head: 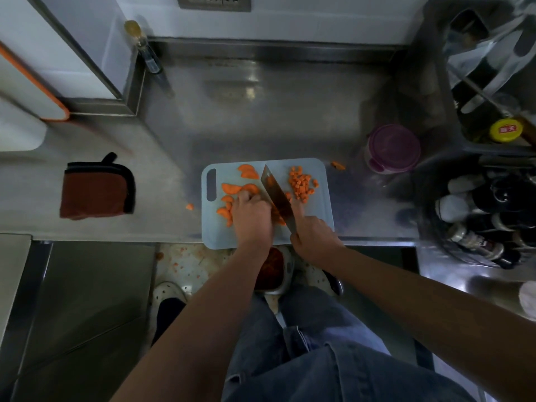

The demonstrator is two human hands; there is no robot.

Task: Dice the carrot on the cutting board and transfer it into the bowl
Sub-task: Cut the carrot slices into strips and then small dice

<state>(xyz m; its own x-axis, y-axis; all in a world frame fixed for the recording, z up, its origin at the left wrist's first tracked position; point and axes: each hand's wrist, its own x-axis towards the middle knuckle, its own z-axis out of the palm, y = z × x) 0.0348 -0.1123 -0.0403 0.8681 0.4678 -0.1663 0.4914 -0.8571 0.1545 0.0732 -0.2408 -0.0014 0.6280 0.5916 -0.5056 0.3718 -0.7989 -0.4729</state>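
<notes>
R hand [311, 236]: cleaver [275, 195]; L [252, 216] prob. carrot [251, 187]

Both my bare forearms reach forward and converge. My left hand [252, 216] sits palm-down, fingers curled under, tips pinning orange carrot slices [251, 188]. My right hand [311, 237] wraps the handle of a broad steel cleaver [275, 195], index finger stretched along the blade's side.

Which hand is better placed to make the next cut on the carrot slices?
Right. The right hand grips the cleaver, its blade beside the carrot slices that the left hand holds down on the cutting board.
</notes>
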